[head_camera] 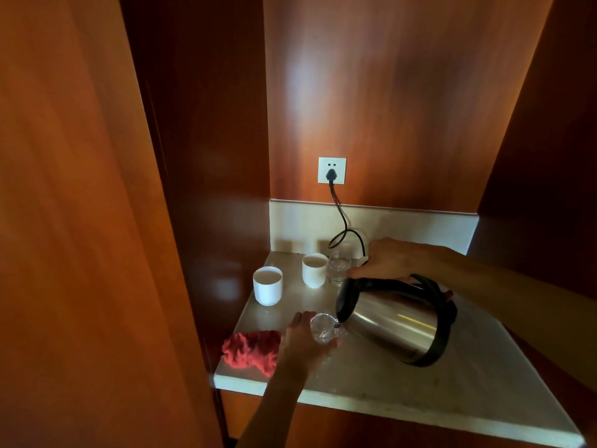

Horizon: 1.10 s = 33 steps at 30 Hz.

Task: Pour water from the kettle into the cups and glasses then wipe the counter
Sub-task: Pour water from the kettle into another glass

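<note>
steel kettle with black lid and handle tilts spout-down over a clear drinking glass on the pale stone counter. right hand grips the handle; left hand wraps the glass. two white ceramic cups stand behind, a second glass beside them. crumpled red cloth lies left. no readable writing anywhere.

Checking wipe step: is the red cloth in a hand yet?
No, the red cloth lies on the counter; the left hand holds a glass.
</note>
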Each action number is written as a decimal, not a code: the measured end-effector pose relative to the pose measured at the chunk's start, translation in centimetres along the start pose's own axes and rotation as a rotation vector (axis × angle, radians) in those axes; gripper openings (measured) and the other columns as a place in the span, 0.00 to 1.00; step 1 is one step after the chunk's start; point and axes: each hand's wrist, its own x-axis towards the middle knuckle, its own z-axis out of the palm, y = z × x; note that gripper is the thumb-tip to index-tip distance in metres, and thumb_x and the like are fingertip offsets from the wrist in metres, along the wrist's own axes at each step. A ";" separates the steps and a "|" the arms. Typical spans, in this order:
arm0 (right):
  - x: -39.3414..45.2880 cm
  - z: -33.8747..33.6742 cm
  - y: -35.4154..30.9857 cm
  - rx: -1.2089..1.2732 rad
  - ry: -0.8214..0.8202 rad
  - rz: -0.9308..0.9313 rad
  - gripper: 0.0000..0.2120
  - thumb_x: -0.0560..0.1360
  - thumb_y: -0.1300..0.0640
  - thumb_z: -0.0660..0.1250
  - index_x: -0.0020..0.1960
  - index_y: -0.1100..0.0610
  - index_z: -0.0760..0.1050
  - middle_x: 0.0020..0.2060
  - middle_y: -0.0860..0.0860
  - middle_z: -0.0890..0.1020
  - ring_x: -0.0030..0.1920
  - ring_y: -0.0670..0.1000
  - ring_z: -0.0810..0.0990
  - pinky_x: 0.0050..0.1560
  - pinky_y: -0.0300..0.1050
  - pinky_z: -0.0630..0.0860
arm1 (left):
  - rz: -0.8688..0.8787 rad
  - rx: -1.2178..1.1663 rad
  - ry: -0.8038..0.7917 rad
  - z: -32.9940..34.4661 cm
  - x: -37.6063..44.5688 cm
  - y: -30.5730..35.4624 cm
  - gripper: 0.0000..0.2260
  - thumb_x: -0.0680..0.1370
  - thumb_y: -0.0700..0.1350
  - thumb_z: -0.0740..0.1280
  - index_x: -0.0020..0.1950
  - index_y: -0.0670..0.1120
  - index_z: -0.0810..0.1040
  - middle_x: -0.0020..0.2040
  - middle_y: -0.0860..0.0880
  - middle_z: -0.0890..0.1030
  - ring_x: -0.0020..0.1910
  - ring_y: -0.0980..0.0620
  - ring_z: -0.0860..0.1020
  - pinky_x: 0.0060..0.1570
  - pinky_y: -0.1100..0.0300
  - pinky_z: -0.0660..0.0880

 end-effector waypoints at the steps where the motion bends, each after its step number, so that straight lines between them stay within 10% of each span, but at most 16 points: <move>1: 0.1 0.0 0.0 0.003 -0.006 -0.002 0.26 0.70 0.30 0.67 0.41 0.54 0.79 0.37 0.50 0.82 0.38 0.50 0.81 0.43 0.45 0.79 | 0.000 0.001 -0.005 0.0 0.0 0.0 0.29 0.66 0.60 0.75 0.63 0.51 0.74 0.55 0.55 0.77 0.47 0.60 0.73 0.46 0.68 0.69; 26: 0.6 -0.7 -1.6 -0.085 -0.100 -0.094 0.31 0.65 0.25 0.60 0.45 0.52 0.81 0.40 0.54 0.85 0.42 0.57 0.85 0.48 0.54 0.84 | -0.008 0.042 -0.026 0.2 0.2 -0.2 0.33 0.65 0.66 0.72 0.64 0.51 0.72 0.57 0.53 0.76 0.54 0.53 0.78 0.52 0.58 0.77; 33: 0.7 -1.1 -2.4 -0.121 -0.086 -0.036 0.27 0.74 0.34 0.66 0.32 0.56 0.73 0.24 0.51 0.76 0.27 0.53 0.77 0.33 0.41 0.74 | -0.006 0.057 -0.035 0.3 0.3 -0.4 0.34 0.65 0.67 0.72 0.65 0.51 0.71 0.57 0.53 0.75 0.54 0.52 0.77 0.53 0.56 0.77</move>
